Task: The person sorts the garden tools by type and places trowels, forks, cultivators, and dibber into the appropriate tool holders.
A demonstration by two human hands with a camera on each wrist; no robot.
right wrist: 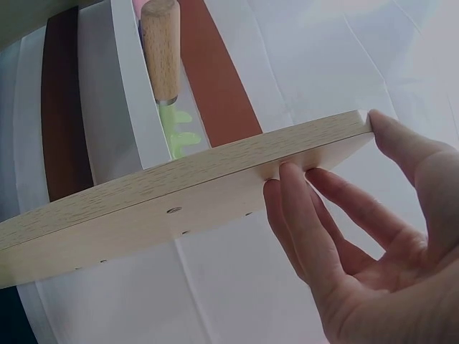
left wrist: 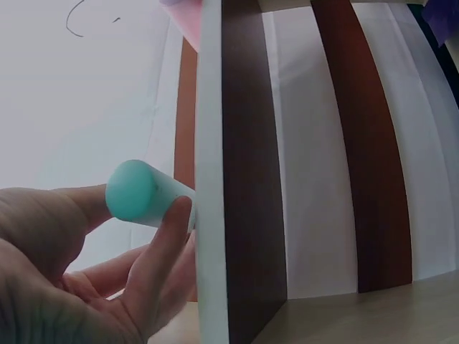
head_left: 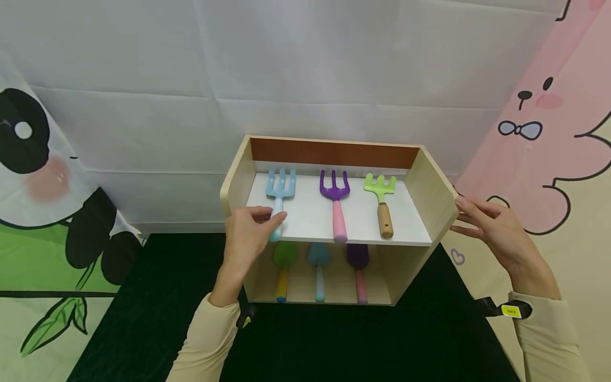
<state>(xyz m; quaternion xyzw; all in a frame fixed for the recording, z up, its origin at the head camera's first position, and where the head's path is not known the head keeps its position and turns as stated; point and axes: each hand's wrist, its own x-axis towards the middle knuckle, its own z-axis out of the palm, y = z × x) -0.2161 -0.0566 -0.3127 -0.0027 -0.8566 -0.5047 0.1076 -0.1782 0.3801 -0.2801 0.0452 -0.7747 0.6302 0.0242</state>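
Observation:
A light blue hand fork (head_left: pixel 281 187) lies at the left of a two-level wooden shelf unit (head_left: pixel 436 207), on its white upper board. My left hand (head_left: pixel 242 239) pinches the end of its handle; the left wrist view shows the rounded teal tip (left wrist: pixel 133 190) between thumb and fingers. Beside it lie a purple fork (head_left: pixel 335 192) with a pink handle and a green hand rake (head_left: pixel 381 185) with a wooden handle. At the unit's right side panel (right wrist: pixel 208 188), my right hand (right wrist: pixel 358 251) touches the outer face with extended fingers, its thumb at the front corner.
Three trowels stand on the lower level: a green one (head_left: pixel 285 255), a light blue one (head_left: pixel 319 255) and a purple one (head_left: pixel 358 257). A dark green surface (head_left: pixel 305 339) lies below the unit. White cloth (head_left: pixel 305 63) hangs behind, with cartoon-printed panels at both sides.

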